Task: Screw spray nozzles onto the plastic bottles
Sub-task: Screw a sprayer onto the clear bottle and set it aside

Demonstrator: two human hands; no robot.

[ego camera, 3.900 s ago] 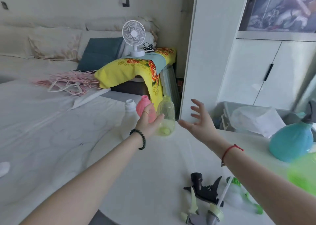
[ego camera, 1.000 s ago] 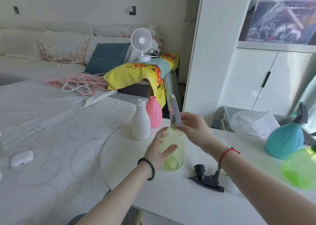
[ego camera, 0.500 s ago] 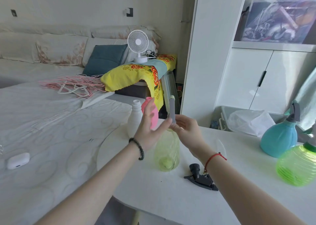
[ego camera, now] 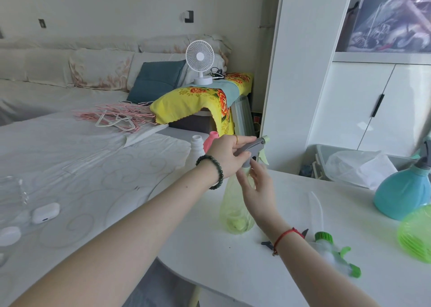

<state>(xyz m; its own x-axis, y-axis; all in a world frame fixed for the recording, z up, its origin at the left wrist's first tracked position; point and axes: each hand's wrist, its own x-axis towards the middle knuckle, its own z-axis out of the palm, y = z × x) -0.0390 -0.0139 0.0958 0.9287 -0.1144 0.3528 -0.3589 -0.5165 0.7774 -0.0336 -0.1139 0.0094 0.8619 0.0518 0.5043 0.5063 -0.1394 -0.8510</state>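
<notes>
A clear yellow-green bottle (ego camera: 234, 210) stands on the white table (ego camera: 233, 267). A grey spray nozzle (ego camera: 256, 146) sits on its neck, spout pointing right. My left hand (ego camera: 227, 155) is closed over the nozzle head from the left. My right hand (ego camera: 255, 188) wraps the bottle's neck just under the nozzle, thumb and fingers around it. A white bottle (ego camera: 195, 151) and a pink bottle (ego camera: 210, 140), both without nozzles, stand behind my left hand. A green-and-white nozzle (ego camera: 335, 255) lies on the table at the right. A black nozzle (ego camera: 267, 243) is mostly hidden by my right wrist.
A blue bottle (ego camera: 403, 191) and a bright green bottle (ego camera: 417, 234) stand at the table's right edge; the blue one has a nozzle on. A loose clear dip tube (ego camera: 317, 204) lies between them and my arm. The bed (ego camera: 81, 167) borders the table on the left.
My left hand has moved from open beside the bottle onto the nozzle head. My right hand has slid from the nozzle down to the neck. The nozzle head now points right.
</notes>
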